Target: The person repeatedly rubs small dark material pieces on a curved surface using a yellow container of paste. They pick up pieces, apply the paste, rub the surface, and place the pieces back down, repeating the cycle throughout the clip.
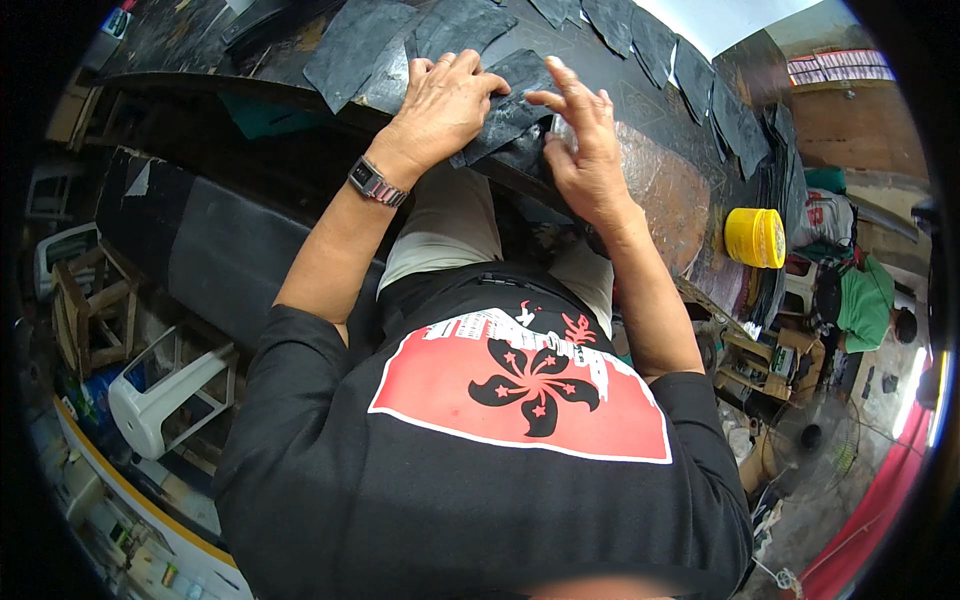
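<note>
A dark, wrinkled, leather-like sheet (512, 112) lies at the near edge of the worktable, partly over the edge. My left hand (440, 112), with a watch on its wrist, rests at the sheet's left side. Its fingers are bent and its thumb presses on the sheet. At the right side, my right hand (588, 150) has its fingers spread, with the index finger and thumb by the sheet's right edge. Nothing is visibly gripped in it. Under the sheet a small, shiny dark part shows, and what it is I cannot make out.
Several similar dark sheets (352, 50) lie across the dark table (180, 45). A brown board (660, 190) and a yellow tub (752, 238) are at the right. Left are a black bench (235, 235) and a white stool (150, 405). Another person (868, 305) in green is far right.
</note>
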